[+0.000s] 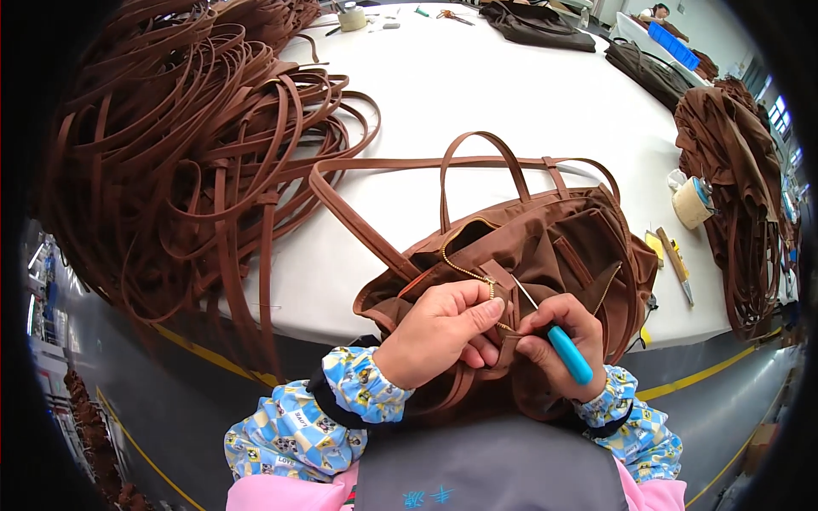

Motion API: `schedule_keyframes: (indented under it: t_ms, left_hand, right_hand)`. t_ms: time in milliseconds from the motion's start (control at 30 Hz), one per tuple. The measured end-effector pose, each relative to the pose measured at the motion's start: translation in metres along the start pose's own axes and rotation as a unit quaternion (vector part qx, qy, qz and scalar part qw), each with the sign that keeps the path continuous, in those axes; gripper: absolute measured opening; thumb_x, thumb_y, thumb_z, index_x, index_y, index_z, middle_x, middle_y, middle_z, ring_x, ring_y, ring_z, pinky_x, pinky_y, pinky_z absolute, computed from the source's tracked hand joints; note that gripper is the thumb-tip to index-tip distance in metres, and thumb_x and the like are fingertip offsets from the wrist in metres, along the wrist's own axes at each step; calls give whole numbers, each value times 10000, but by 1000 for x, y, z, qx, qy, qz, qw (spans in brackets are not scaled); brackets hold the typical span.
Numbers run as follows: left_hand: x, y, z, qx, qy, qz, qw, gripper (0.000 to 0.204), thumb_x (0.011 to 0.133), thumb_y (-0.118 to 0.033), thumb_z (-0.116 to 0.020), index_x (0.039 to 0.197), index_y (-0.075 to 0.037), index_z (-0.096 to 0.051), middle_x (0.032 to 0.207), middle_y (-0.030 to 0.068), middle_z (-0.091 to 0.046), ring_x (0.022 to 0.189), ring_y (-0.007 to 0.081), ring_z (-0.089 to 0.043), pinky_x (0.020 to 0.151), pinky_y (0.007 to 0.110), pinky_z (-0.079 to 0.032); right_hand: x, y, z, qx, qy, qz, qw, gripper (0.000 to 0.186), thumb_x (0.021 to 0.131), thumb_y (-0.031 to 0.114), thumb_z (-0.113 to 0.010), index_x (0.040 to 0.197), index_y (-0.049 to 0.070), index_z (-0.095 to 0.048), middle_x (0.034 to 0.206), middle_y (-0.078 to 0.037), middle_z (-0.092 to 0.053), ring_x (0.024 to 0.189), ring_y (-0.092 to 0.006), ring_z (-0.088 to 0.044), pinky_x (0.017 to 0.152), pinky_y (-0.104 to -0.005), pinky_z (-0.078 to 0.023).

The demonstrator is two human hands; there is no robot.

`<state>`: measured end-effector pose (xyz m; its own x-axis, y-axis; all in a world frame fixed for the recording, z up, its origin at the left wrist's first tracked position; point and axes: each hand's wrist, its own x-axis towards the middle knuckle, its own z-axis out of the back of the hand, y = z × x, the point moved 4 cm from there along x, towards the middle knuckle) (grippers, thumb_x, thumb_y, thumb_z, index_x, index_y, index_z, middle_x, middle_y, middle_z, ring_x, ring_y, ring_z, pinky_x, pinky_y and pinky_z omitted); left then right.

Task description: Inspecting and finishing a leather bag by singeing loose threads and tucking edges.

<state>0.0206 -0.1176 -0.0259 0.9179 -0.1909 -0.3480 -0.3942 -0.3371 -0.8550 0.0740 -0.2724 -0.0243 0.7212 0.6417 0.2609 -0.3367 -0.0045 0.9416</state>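
A brown fabric handbag (pixel 545 243) with long straps lies at the table's near edge, its gold-toothed zipper (pixel 445 249) running along the opening. My left hand (pixel 443 328) has thumb and fingers closed on the bag's zipper edge. Across from it, my right hand (pixel 562 328) grips an awl-like tool with a turquoise handle (pixel 571 356). The tool's thin metal shaft points up and left over the bag. The same hand's thumb and forefinger pinch close to the lower stretch of zipper; exactly what they pinch there is hidden.
Brown bags with long straps (pixel 230 145) are heaped on the left of the white table (pixel 409 102). On the right are a capped pot (pixel 692 204), a yellow-handled tool (pixel 676 266) and draped brown bags (pixel 733 170). Dark bags (pixel 537 25) lie at the back; a person sits beyond.
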Motion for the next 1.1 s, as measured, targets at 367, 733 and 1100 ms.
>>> schedule_keyframes:
  t_ms: [367,733,1100]
  left_hand:
    - [2,2,-6,-61,-17,-3,998,200,875,-120,-538,1003,24,-484,811,57,-592,626,96,-592,509,179,-472]
    - [-24,-61,-17,584,-107,-461,660,167,685,-104,-709,696,-46,-553,685,61,-561,620,216,-564,518,297,-454]
    - [18,-34,-47,783,155,-184,574,310,702,-341,-673,653,-44,-596,544,120,-567,565,292,-604,509,371,-459]
  right_hand:
    - [-2,-31,4,156,12,-53,986,265,740,-5,-693,912,41,-497,811,-33,-561,746,-93,-544,679,-216,-447]
    - [-6,-30,6,121,6,13,993,280,710,-19,-716,884,33,-502,753,-54,-586,688,-122,-590,619,-234,-480]
    - [-25,6,35,-265,-35,114,957,283,595,50,-760,817,44,-586,719,-67,-598,658,-243,-562,557,-313,-462]
